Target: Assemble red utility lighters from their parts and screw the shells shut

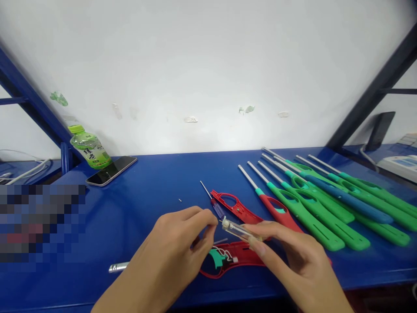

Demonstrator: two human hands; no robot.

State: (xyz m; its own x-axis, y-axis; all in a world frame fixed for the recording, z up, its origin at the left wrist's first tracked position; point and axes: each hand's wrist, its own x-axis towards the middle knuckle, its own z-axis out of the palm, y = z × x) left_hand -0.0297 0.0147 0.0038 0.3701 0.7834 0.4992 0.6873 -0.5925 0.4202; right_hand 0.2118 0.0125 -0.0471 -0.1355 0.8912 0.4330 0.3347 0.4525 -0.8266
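My right hand (pixel 293 256) grips a clear lighter fuel tank (pixel 240 230) between thumb and fingers, its whitish valve end pointing left. Close to that valve, my left hand (pixel 182 243) is closed in a pinch; anything between its fingertips is too small to make out. Beneath both hands lies an opened red lighter shell half (pixel 246 255), with a teal trigger (pixel 217 257) and white wires in it. The other red shell half (pixel 237 209) rests just behind, beside a small screwdriver (pixel 217 208). A metal tube end (pixel 119 267) sticks out left of my left wrist.
Several long lighters, mostly green (pixel 316 221), one red (pixel 280 211) and one blue (pixel 352 200), lie at the right. A phone (pixel 112 171) and a green-labelled bottle (pixel 93 150) stand at back left. A tiny pin-like piece (pixel 180 200) lies on the blue table (pixel 156 182).
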